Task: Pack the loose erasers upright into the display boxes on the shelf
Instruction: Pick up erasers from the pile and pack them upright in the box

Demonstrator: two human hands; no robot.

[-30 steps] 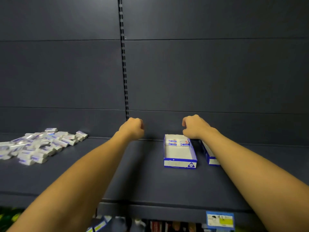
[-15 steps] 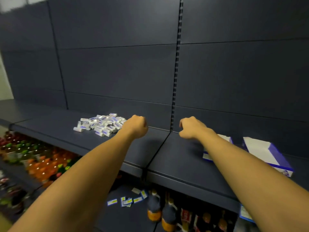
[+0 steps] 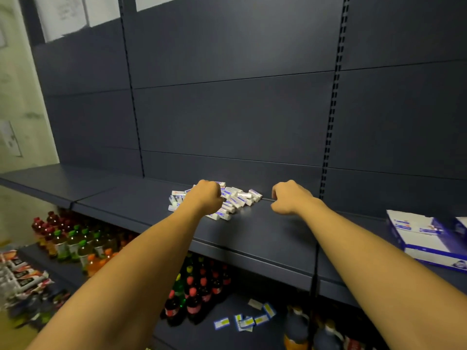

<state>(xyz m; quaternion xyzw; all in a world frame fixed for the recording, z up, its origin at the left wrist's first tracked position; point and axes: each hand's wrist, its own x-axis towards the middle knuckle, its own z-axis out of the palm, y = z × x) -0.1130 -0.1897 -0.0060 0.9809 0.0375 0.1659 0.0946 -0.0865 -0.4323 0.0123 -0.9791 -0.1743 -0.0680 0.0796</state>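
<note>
A pile of loose white erasers with blue sleeves (image 3: 235, 199) lies on the dark shelf (image 3: 265, 236) near the back panel. My left hand (image 3: 206, 195) is curled into a fist over the left part of the pile and hides some erasers; whether it holds any is hidden. My right hand (image 3: 290, 198) is a fist just right of the pile, above the shelf, with nothing visible in it. A white and blue display box (image 3: 429, 238) stands open at the far right of the shelf, with a row of erasers at its back.
Below the shelf stand several drink bottles (image 3: 73, 246) at left and more bottles (image 3: 194, 291) under the middle. Small price tags (image 3: 242, 320) lie on the lower shelf. Snack packets (image 3: 22, 274) sit at far left. A slotted upright (image 3: 331, 122) divides the back panel.
The view has swung left from the display boxes to the eraser pile. Both fists now sit at the pile, the left one over it; the box has slid to the right edge.
</note>
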